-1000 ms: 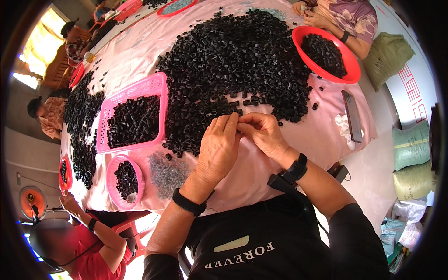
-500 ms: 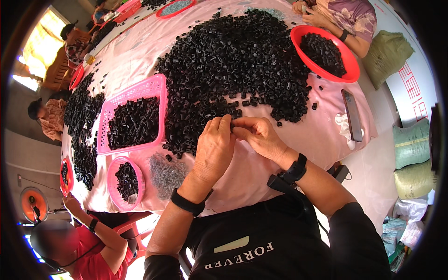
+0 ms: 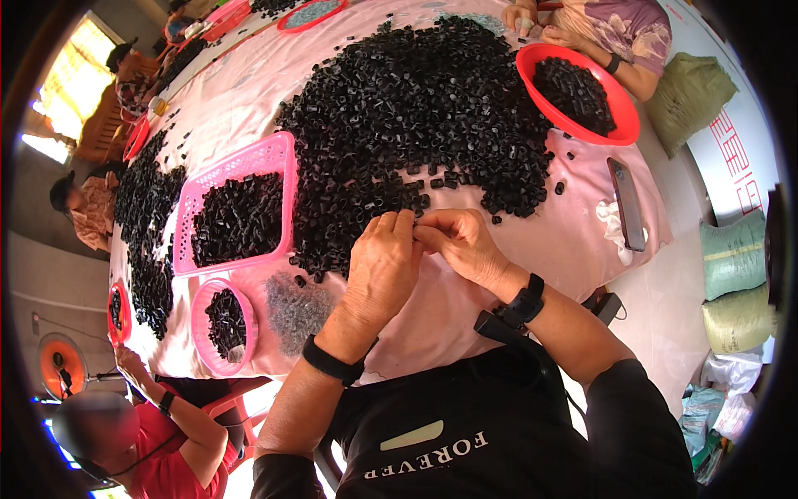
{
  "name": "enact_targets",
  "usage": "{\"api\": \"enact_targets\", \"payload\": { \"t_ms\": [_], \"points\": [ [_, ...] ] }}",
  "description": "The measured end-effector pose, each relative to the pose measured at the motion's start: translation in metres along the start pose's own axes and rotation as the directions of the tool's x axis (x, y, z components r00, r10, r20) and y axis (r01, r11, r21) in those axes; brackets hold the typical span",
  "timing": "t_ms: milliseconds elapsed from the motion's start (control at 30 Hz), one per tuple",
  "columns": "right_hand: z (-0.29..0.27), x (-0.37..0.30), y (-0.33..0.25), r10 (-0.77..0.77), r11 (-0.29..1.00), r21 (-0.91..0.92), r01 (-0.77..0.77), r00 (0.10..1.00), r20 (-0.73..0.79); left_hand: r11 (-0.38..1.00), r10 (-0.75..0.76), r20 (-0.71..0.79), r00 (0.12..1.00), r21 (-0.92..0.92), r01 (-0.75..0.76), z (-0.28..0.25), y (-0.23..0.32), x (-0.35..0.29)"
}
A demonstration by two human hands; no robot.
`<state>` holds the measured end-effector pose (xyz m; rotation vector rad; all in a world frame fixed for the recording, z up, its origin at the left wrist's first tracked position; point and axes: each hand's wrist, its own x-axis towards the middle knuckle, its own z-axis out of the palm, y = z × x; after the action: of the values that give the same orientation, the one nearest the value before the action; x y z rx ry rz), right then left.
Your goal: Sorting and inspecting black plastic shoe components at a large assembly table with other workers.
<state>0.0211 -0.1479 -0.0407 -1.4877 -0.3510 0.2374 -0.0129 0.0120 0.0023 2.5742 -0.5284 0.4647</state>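
Note:
My left hand (image 3: 383,259) and my right hand (image 3: 470,247) meet fingertip to fingertip at the near edge of a large heap of small black plastic pieces (image 3: 424,100). Both are closed in a pinch. Between the fingertips only a dark sliver shows, apparently one small black plastic piece; my fingers hide the rest. Left of my left forearm lies a pile of small clear, greyish pieces (image 3: 297,314). Beyond it stand a pink rectangular basket (image 3: 288,195) and a round pink basket (image 3: 201,326), both holding black pieces.
A red bowl (image 3: 625,125) of black pieces stands at the far right, beside a co-worker's hands (image 3: 565,37). A phone (image 3: 628,204) lies on crumpled white tissue (image 3: 611,224) at the table's right. At the lower left sits a co-worker in red (image 3: 179,457). Sacks (image 3: 733,258) line the right side.
My hands stay together at nearly the same spot, and less of the dark piece shows between the fingertips. The far-right co-worker's hands have moved apart, and the red bowl has shifted slightly left.

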Motion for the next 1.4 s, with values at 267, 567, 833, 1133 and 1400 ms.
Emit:
{"api": "enact_targets", "payload": {
  "t_ms": [267,567,833,1133,1400],
  "points": [
    [0.003,-0.001,-0.001,0.011,1.0,-0.009,-0.011,1.0,-0.019,1.0,-0.028,0.013,1.0,0.01,0.027,-0.002,0.0,-0.003],
    [0.002,-0.003,0.003,-0.015,1.0,0.012,0.014,1.0,0.02,0.996,-0.04,0.061,0.997,0.081,0.035,-0.004,0.007,-0.003],
    [0.003,-0.001,0.002,0.037,0.998,0.054,-0.039,0.999,0.036,0.994,-0.1,0.006,0.995,0.054,0.099,-0.003,0.008,-0.002],
    [0.002,-0.003,0.002,-0.029,0.997,-0.074,0.034,0.998,0.062,0.997,-0.068,0.021,0.997,0.041,0.067,0.003,0.005,-0.008],
    [0.0,-0.003,0.008,-0.07,0.994,-0.087,0.072,0.997,0.033,0.997,-0.074,0.006,0.997,0.036,0.074,0.01,0.002,-0.01]
  ]
}}
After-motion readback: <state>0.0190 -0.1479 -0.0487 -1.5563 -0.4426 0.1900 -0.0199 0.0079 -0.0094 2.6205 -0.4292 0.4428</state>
